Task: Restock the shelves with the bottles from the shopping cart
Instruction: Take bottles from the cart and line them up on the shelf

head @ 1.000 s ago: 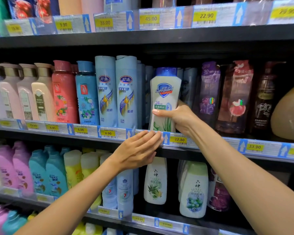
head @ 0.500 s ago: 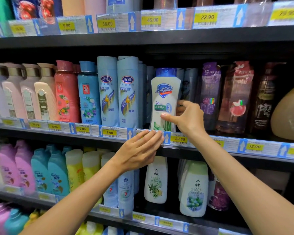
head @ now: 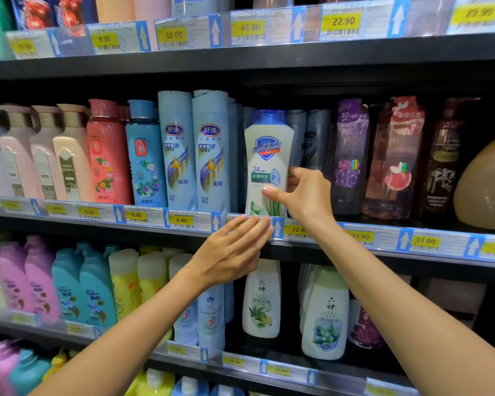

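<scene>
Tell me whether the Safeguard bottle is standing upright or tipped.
Upright. The Safeguard bottle stands on the shelf edge, blue cap up and label level, with the right hand pinching its lower right side.

left grip flat, right grip pinching

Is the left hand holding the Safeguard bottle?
No, the left hand lies flat against the shelf's price rail; only the right hand pinches the Safeguard bottle.

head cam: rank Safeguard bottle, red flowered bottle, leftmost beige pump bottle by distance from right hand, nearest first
1. Safeguard bottle: middle shelf, pinched by the right hand.
2. Red flowered bottle: same shelf, well to the left.
3. Leftmost beige pump bottle: near the left edge.
</scene>
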`<state>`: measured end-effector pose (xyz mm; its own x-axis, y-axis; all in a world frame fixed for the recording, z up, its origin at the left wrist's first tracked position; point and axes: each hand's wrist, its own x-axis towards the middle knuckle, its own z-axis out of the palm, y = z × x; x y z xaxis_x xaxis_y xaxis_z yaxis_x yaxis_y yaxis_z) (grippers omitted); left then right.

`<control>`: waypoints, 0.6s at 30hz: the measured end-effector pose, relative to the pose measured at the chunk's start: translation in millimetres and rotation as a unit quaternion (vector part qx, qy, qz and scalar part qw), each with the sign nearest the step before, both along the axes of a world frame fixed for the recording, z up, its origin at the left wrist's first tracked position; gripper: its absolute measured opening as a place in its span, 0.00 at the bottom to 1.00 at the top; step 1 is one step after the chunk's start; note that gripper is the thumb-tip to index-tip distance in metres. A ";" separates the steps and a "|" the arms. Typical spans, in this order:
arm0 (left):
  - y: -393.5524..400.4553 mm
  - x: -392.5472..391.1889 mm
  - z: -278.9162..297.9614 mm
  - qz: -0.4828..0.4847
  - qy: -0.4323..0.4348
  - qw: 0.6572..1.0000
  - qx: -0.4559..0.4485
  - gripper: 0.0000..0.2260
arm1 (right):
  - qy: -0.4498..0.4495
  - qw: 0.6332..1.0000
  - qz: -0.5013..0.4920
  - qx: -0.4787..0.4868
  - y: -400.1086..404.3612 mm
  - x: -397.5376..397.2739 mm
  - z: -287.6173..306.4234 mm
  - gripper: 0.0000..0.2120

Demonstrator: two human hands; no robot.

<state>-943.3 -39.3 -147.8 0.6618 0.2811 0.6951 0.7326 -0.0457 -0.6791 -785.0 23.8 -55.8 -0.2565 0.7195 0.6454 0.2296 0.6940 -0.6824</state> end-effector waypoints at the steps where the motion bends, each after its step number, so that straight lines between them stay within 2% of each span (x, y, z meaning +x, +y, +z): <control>1: -0.4 0.0 -0.1 0.002 0.000 1.000 0.000 0.21 | -0.001 1.000 0.001 0.000 -0.1 -0.4 0.0 0.21; 8: -0.4 2.6 -2.2 0.009 -0.011 1.000 -0.006 0.21 | 0.005 1.000 0.003 0.009 -3.6 -4.8 -0.5 0.20; 18: -2.2 2.4 -2.4 0.011 -0.016 1.000 -0.007 0.19 | -0.031 0.999 0.003 0.014 -5.5 -5.2 1.4 0.23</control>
